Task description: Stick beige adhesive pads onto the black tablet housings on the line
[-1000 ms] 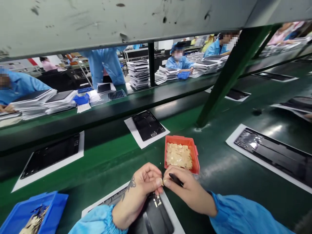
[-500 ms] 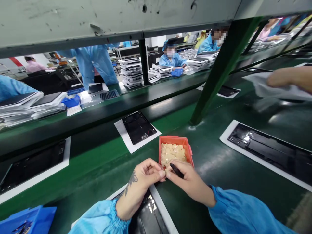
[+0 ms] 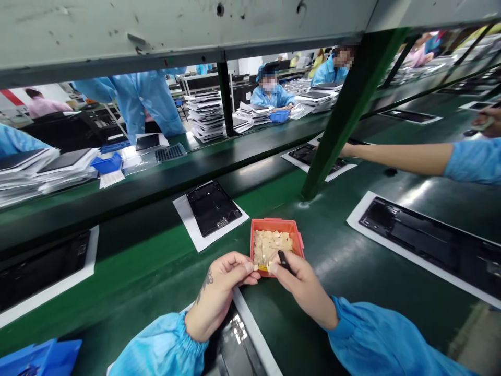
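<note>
A red tray (image 3: pixel 299 237) with many small cream-coloured pieces (image 3: pixel 274 243) stands on the green bench. At its near edge my left hand (image 3: pixel 230 274) pinches the left end of a small yellow strip (image 3: pixel 263 268). The fingertips of my right hand (image 3: pixel 299 277) are closed on a small cream piece (image 3: pixel 270 267) at the strip's right end. A black pen-like tool (image 3: pixel 284 262) also rests in my right hand. Below my left hand lies a black panel (image 3: pixel 235 339) on white paper, partly hidden by my sleeve.
More black panels (image 3: pixel 213 206) on white paper lie along the green bench (image 3: pixel 156 271). A blue bin (image 3: pixel 58 357) sits at the lower left. A green post (image 3: pixel 336 125) rises beyond the tray. Another person's arm (image 3: pixel 403 158) reaches in from the right. Paper stacks (image 3: pixel 205 117) stand behind.
My hands have moved slightly apart, and the yellow strip now shows between them. At the right, the other person's arm has reached farther left, and the white sheet is gone from view.
</note>
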The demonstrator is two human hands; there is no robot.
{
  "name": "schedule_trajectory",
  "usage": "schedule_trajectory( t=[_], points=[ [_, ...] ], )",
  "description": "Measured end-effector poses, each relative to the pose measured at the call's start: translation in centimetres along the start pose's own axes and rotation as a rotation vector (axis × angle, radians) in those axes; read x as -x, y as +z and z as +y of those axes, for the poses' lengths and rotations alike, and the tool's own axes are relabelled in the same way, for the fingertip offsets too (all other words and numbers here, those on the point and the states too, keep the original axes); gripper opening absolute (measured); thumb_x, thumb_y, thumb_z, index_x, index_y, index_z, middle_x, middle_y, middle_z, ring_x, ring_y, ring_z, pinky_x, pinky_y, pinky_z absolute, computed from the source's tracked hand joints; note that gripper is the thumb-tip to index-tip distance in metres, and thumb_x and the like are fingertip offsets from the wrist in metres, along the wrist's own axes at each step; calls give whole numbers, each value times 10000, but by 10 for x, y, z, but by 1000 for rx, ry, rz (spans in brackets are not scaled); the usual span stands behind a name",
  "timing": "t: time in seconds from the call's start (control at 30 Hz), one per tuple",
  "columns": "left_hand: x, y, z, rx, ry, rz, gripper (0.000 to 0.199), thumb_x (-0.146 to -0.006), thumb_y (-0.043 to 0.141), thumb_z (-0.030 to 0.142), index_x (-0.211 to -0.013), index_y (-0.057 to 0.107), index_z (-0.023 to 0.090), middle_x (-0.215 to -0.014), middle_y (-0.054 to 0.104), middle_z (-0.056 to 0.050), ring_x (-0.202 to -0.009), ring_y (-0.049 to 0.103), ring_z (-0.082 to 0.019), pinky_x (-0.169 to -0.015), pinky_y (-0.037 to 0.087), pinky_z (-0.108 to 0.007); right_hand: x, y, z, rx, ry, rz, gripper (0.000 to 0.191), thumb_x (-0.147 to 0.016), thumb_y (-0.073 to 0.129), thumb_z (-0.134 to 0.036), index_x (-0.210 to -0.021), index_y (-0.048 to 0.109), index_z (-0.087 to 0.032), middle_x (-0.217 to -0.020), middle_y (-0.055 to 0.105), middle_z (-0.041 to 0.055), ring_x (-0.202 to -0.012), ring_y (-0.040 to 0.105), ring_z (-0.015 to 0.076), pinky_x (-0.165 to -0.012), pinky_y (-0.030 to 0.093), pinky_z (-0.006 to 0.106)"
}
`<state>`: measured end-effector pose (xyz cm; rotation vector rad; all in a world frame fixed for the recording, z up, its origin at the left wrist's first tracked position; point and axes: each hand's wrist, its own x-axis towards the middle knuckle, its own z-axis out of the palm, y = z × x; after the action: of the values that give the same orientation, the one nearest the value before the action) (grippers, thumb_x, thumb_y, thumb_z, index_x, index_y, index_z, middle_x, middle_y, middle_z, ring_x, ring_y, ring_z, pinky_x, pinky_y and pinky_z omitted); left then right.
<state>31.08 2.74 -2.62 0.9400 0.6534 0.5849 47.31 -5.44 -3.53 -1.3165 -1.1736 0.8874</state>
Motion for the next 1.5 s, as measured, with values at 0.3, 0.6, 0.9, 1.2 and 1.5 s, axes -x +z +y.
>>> schedule_trajectory(
  t=[0.3, 0.6, 0.9, 1.2, 1.5],
  points=[
    [-17, -2, -7, -460, 161, 158, 341, -810, 659, 444, -758, 579, 117, -528, 458, 34, -474, 394, -76, -475, 304, -176, 0, 0, 7, -78, 36, 199, 293, -891, 549, -415, -744, 471, -173, -556, 346, -46, -495, 307, 103, -466, 263, 235],
    [-30, 1, -12, -505, 155, 15, 434, -833, 579, 395, -1138, 647, 93, -825, 631, -77, -535, 479, -114, -490, 374, -219, 0, -3, 1, -67, 35, 158, 305, -910, 545, -432, -751, 494, -176, -524, 351, -56, -466, 304, 106, -483, 286, 250],
    [-9, -3, -1, -50, -50, -182, 249, -871, 635, 327, -816, 643, 85, -793, 604, -82, -595, 481, -88, -572, 364, -184, 2, -3, -1, -57, -15, -52, 310, -938, 530, -376, -718, 443, -176, -595, 379, -35, -517, 343, 108, -506, 298, 246],
    [-6, -7, 2, -105, -43, -171, 191, -796, 710, 255, -772, 634, 81, -652, 548, -35, -567, 451, -77, -548, 329, -163, 1, 0, -4, 71, -46, -61, 277, -917, 495, -351, -709, 430, -179, -671, 414, -11, -617, 399, 141, -582, 333, 267],
    [-2, -4, 5, -370, 116, -56, 227, -830, 647, 319, -779, 664, 99, -692, 534, -32, -613, 474, -109, -575, 378, -199, 2, 2, 15, 251, -62, 107, 217, -927, 549, -339, -782, 512, -181, -729, 504, -5, -667, 473, 156, -615, 376, 258]
  ],
)
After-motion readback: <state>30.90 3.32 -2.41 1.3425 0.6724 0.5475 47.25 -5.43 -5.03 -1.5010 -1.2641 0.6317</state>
